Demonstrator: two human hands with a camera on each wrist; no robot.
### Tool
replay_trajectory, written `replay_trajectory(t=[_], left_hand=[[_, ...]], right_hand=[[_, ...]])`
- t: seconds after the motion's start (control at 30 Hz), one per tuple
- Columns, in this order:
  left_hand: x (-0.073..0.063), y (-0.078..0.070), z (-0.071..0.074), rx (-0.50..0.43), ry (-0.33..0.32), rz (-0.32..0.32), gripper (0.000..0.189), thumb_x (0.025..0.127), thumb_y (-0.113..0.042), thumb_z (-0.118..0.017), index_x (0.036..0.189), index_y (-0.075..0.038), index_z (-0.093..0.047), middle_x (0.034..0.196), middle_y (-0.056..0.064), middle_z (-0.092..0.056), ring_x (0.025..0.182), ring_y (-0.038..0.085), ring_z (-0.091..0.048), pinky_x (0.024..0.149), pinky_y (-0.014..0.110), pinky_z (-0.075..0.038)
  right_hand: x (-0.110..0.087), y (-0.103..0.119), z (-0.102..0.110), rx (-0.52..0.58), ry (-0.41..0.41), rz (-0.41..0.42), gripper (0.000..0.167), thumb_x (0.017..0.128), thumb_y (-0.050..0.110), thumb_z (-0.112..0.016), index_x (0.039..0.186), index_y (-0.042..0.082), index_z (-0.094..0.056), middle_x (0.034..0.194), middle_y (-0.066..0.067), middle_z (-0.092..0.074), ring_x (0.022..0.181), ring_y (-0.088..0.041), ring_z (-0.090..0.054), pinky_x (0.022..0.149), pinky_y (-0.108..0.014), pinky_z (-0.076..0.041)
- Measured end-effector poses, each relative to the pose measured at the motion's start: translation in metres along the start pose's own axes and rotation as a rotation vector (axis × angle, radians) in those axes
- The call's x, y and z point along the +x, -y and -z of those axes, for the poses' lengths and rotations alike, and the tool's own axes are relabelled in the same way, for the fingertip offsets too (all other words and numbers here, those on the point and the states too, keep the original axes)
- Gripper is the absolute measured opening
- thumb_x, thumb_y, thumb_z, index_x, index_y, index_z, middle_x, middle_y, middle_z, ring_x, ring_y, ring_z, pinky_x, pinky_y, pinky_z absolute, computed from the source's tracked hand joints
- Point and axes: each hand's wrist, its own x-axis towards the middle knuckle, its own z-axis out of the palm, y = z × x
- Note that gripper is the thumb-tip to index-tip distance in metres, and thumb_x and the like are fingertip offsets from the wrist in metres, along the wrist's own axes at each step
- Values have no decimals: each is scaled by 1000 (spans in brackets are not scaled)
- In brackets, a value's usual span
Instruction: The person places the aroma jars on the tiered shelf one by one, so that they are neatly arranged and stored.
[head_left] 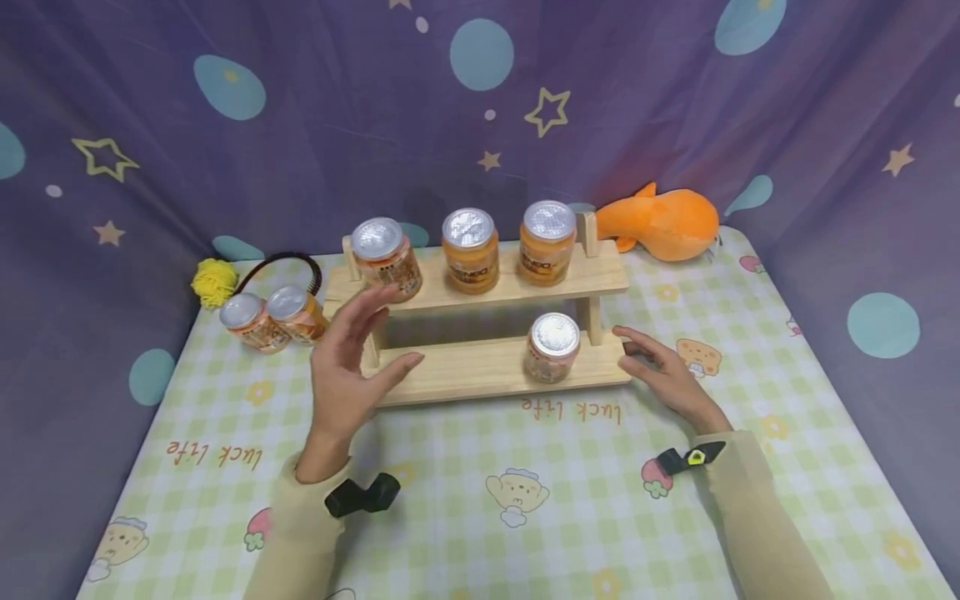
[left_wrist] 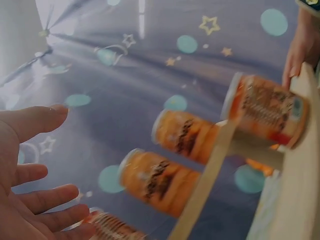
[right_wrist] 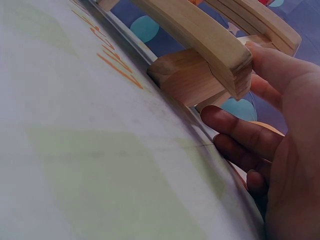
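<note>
My left hand point(head_left: 347, 362) is spread with thumb and fingers apart, close in front of the left jar point(head_left: 388, 265) on the upper tier of a wooden two-tier rack point(head_left: 450, 367). Nothing sits in that hand, as the left wrist view also shows. Two orange jars, a middle jar point(head_left: 471, 254) and a right jar point(head_left: 547, 246), stand upright on the same tier. On the lower tier, toward the right, is another silver-lidded jar point(head_left: 552, 350). My right hand point(head_left: 671, 379) is at the rack's right end, fingertips at the end of the lower board point(right_wrist: 235, 75), fingers loosely bent.
Two more jars, an outer jar point(head_left: 255, 323) and an inner jar point(head_left: 296, 315), stand left of the rack. Behind them lie a yellow yarn ball point(head_left: 215, 283) and a dark coiled loop point(head_left: 311, 271). An orange plush toy point(head_left: 667, 223) lies behind right. A patterned curtain point(head_left: 337, 125) hangs behind.
</note>
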Motion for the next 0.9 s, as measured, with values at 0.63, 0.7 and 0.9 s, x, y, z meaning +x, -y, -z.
replay_trajectory(t=[0.63,0.7,0.9], left_hand=[[12,-4,86,-171,-512,-12,63,66,26,-75,125,9,-61,116,20,-73,111,27,-69,94,28,-55],[13,-2,100,-161,-576,2,62,66,25,-76,124,8,-62,115,20,-73,109,28,-69,92,29,-55],[13,7,131,-119,-691,29,59,66,24,-76,122,7,-63,110,19,-75,104,27,-70,85,25,-56]], right_hand=[[1,0,0,9,11,-21,50,103,25,-57,151,19,-46,131,-12,-63,110,7,-55,94,-13,-42],[1,1,0,9,12,-23,50,102,25,-57,151,19,-46,131,-14,-63,110,7,-56,93,-13,-42],[0,0,1,7,8,-20,50,102,27,-58,150,21,-46,129,-9,-63,110,7,-56,93,-14,-43]])
